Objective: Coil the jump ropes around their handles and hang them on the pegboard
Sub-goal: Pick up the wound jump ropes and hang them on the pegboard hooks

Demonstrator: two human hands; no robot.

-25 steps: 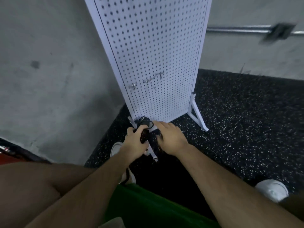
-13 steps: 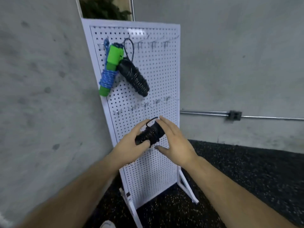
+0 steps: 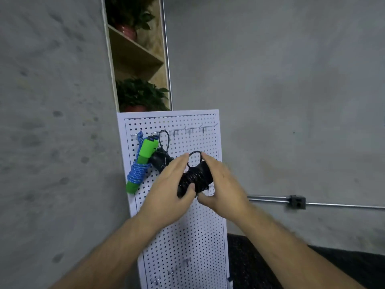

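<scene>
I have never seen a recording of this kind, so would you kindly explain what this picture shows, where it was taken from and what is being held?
There is no machine here: these are a person's two bare hands. The single picture comes from a camera worn on the person's head. In front stands a white pegboard against a grey wall. Two ropes hang on it: a green-handled jump rope wound in blue cord, and beside it a black rope bundle. The left hand and right hand together hold a third, coiled black jump rope in front of the board, fingertips at its small top loop. Empty hooks show in the top row.
</scene>
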